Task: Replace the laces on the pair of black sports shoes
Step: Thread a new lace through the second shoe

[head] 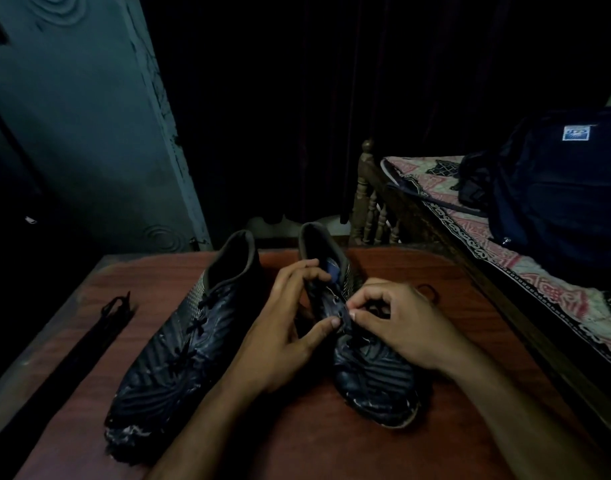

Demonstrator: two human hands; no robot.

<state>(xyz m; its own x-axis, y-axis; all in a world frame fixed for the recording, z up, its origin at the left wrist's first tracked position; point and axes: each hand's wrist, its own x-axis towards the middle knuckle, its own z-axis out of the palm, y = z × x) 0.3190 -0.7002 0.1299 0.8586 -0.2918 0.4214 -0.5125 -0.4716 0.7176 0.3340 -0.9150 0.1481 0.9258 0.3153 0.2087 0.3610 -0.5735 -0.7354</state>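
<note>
Two black sports shoes lie on a reddish wooden table [331, 455], toes toward me. The left shoe [179, 348] is laced with black laces and no hand touches it. My left hand [290, 323] holds the right shoe [373, 379] at its lacing area, fingers curled over the tongue and thumb pressed on the eyelets. My right hand [397, 320] pinches a black lace at the eyelets of that shoe, fingertips next to my left thumb. A loop of lace [428, 291] shows on the table behind my right hand.
A bundle of black laces [99, 334] lies stretched along the table's left edge. A bed with a patterned sheet [525, 271] stands to the right, carrying a dark backpack [556, 188]. A teal door [89, 133] is at the left; the background is dark.
</note>
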